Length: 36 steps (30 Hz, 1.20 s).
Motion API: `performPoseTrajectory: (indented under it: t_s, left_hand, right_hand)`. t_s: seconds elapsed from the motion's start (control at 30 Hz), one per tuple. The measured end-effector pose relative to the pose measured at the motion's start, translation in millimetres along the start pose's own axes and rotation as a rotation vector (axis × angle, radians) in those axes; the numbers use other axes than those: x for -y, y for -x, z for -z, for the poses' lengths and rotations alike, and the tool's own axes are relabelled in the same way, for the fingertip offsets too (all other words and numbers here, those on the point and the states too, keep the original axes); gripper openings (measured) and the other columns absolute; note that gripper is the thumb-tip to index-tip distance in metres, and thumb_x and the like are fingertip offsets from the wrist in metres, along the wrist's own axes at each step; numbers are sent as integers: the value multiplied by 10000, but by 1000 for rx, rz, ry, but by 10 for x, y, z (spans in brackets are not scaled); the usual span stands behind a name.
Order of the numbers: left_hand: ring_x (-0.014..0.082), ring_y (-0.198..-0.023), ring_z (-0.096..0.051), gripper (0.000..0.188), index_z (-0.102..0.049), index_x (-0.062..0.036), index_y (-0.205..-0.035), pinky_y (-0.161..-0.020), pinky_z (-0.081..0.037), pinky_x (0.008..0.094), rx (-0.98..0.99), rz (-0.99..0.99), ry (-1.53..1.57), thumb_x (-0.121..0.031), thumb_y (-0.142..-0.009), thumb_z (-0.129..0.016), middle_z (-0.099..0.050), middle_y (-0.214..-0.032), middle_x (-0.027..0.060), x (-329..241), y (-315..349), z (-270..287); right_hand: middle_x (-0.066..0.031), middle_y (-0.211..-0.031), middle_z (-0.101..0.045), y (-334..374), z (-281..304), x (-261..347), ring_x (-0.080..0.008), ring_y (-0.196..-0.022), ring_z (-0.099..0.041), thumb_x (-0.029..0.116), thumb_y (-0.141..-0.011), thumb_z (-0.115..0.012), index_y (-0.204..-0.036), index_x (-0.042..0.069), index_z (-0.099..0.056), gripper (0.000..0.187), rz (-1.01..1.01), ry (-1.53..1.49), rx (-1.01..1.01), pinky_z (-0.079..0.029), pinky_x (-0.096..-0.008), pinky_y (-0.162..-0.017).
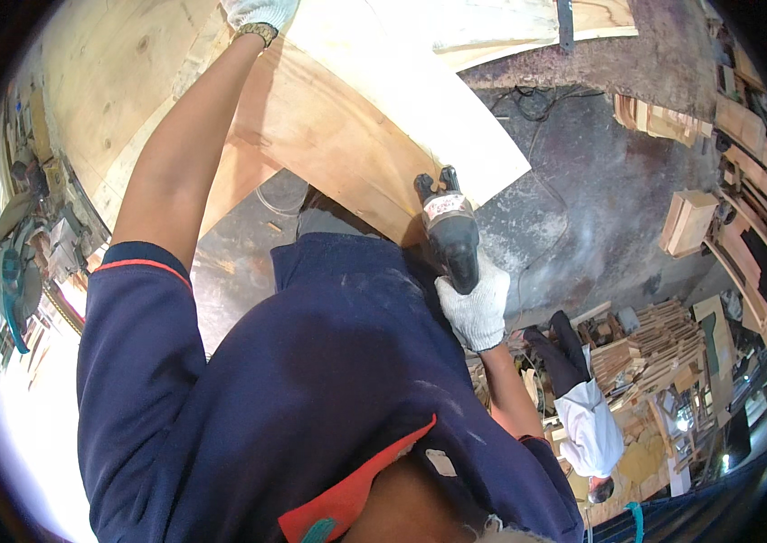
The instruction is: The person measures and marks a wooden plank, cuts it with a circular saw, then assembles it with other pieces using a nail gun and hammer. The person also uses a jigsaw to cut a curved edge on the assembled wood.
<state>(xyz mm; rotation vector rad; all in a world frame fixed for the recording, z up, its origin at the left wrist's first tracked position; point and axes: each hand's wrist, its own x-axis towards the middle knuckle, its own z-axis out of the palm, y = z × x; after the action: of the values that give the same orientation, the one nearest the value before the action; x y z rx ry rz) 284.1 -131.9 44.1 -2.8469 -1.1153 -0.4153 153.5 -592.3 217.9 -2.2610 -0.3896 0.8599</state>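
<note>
My left hand (259,13), in a white knit glove, reaches far forward over the pale plywood pieces (329,136). Its fingers are cut off by the upper edge, so I cannot make out their pose. My right hand (477,306), gloved the same way, is closed round the rear of a black handheld power tool (453,242) with a whitish label band and two dark prongs at its front. The tool is beside the near edge of the plywood, close to a bright pale panel (483,145) lying across it. Its working end is hidden from above.
A grey floor (573,217) with a thin cable lies to the right. Wood block stacks (686,222) and a heap of wood strips (655,348) stand beyond it. Another person (587,421) is at lower right. A teal machine (11,290) stands at left.
</note>
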Motion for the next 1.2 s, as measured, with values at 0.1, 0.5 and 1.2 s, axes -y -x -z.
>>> performPoseTrajectory:
  t_s: [0.1,0.5,1.2]
  left_hand:
    - [397,-1204,-572,635,-589,10,-1281,-1024,-453,506,-6,-17,21,-550,-988,-528,-621,-1271,254,15,-4,11]
    - [382,-1136,-602,600,-603,0,-1213,-985,-467,505,-25,-24,37,-551,-980,-550,-640,-1189,228,-5,-8,53]
    - [400,-1244,-546,672,-585,25,-1304,-1068,-413,519,-34,-36,-10,-564,-986,-519,-610,-1300,247,44,-2,-52]
  right_hand:
    - [-208,-811,-688,1,-6,9,-432,-735,-694,145,-785,-721,-979,37,-669,228,10,0,-5,-569,-449,-641]
    - [-201,-792,-692,-32,27,35,-398,-729,-708,129,-761,-739,-951,23,-670,228,-13,-18,1,-567,-434,-657]
    - [-188,-806,-692,-101,69,39,-392,-739,-703,140,-761,-748,-961,39,-680,233,-28,-18,41,-564,-429,-671]
